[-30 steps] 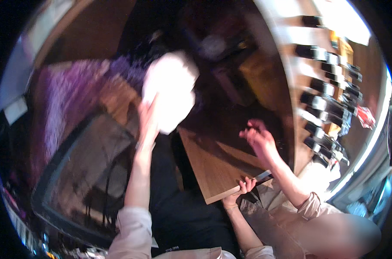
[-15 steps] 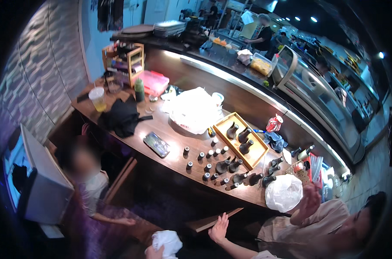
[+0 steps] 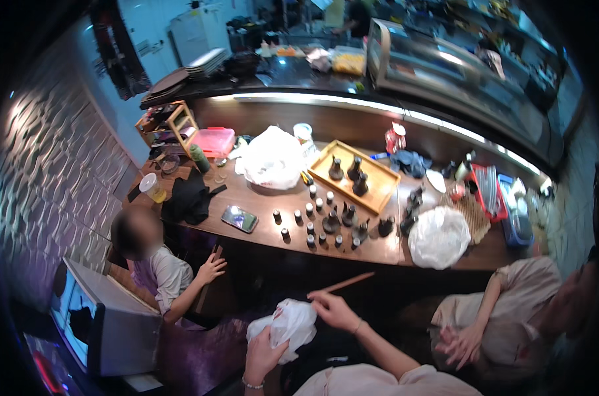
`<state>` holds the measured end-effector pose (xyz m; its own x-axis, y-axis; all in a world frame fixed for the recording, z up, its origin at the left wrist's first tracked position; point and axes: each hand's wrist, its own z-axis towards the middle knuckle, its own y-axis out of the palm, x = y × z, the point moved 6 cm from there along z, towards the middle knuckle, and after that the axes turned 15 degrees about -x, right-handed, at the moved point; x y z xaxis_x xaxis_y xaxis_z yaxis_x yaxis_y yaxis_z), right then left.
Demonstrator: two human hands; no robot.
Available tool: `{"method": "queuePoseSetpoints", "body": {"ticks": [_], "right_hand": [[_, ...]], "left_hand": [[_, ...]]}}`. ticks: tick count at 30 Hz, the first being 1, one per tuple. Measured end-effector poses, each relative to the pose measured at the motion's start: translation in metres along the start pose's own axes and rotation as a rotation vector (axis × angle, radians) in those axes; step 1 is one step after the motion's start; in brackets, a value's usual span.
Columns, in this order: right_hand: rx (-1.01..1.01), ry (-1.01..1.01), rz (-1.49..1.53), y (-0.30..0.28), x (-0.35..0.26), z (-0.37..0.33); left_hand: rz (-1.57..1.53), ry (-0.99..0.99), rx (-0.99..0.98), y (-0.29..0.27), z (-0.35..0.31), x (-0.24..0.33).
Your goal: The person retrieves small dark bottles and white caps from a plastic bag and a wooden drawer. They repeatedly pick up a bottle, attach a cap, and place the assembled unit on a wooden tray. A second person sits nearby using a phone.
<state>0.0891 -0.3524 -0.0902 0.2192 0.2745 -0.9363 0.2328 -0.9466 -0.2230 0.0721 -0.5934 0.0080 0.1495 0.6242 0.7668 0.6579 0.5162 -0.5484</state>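
My left hand (image 3: pixel 265 356), a beaded bracelet at its wrist, is closed round a crumpled white plastic bag (image 3: pixel 291 323) at the lower middle. At the bag's upper right edge is my right hand (image 3: pixel 336 312), its fingers bent loosely and apart; whether they touch the bag I cannot tell. A wooden chair back (image 3: pixel 347 282) rises just beyond my right hand. On the long brown table (image 3: pixel 253 236) ahead stand small dark bottles with white caps (image 3: pixel 310 228) and dark narrow-necked jugs (image 3: pixel 331 223).
A wooden tray (image 3: pixel 379 191) holds three dark jugs. White bags (image 3: pixel 271 158) (image 3: pixel 438 237), a phone (image 3: pixel 239 219) and black cloth (image 3: pixel 190 198) lie on the table. One person (image 3: pixel 174 277) sits at left beside a grey box-shaped unit (image 3: pixel 124 323); another (image 3: pixel 491 317) is at right.
My view has shifted. Both my hands reach further in, and the right has come close to the bag. The left person's hand is now at a chair back; the right person's hands have lowered.
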Motion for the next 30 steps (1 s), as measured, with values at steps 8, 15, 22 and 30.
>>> {"method": "queuePoseSetpoints", "body": {"ticks": [8, 15, 22, 30], "right_hand": [[0.023, -0.677, -0.284, -0.093, -0.171, -0.044], [-0.105, -0.564, -0.29, -0.188, -0.147, -0.049], [0.121, -0.602, -0.14, -0.32, -0.11, -0.099], [0.818, -0.53, -0.048, -0.424, -0.073, -0.162]], "left_hand": [[0.188, 0.456, -0.011, -0.016, 0.054, 0.157], [0.063, 0.741, 0.384, 0.009, 0.128, 0.237], [-0.097, 0.7, -0.128, 0.063, 0.242, 0.292], [0.036, 0.777, -0.114, 0.125, 0.311, 0.368]]}}
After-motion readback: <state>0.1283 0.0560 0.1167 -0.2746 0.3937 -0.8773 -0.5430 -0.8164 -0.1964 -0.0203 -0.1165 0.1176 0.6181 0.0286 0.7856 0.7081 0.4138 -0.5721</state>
